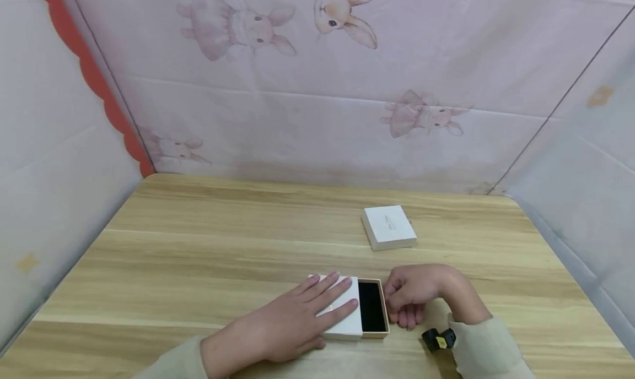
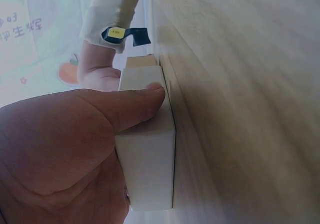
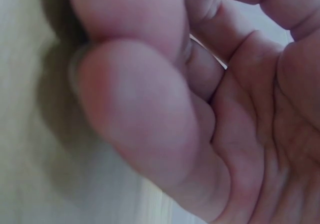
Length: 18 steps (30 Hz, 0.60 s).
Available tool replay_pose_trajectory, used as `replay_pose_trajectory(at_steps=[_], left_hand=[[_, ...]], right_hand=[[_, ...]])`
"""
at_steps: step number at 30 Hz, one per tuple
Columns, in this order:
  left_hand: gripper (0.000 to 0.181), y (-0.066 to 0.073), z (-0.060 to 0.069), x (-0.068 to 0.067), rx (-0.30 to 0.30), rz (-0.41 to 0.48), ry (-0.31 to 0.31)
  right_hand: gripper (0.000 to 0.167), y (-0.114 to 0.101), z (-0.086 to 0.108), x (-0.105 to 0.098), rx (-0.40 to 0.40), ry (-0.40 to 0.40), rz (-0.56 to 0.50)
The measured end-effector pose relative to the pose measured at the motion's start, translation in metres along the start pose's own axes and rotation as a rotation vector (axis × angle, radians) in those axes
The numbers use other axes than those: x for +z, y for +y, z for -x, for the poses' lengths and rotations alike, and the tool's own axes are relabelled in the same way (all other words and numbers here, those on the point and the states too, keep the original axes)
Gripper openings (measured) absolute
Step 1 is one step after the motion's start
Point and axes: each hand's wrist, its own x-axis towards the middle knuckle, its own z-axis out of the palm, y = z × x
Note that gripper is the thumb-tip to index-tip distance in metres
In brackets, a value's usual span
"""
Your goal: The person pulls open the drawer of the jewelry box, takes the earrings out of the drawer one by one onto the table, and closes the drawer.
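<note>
A white slide-out box lies on the table, its drawer partly out to the right, showing a black inside. Across the top of the sleeve my left hand rests with fingers straight and spread. In the left wrist view, the left thumb lies against the side of the white sleeve. My right hand is curled at the drawer's right end, thumb and index finger pinching there. The right wrist view shows the thumb tip meeting a curled finger; the exact pinched spot is hidden.
A second white box with small print on its lid sits farther back on the wooden table. Printed cloth walls stand behind and at both sides. A black wrist camera is on the right sleeve.
</note>
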Motion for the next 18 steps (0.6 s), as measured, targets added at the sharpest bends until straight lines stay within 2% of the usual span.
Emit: replay_pose_trajectory(at_steps=[18], left_hand=[[0.078, 0.0021, 0.0009, -0.0044, -0.013, 0.0, -0.015]], right_hand=[[0.019, -0.0008, 0.0001, 0.0002, -0.002, 0.002, -0.004]])
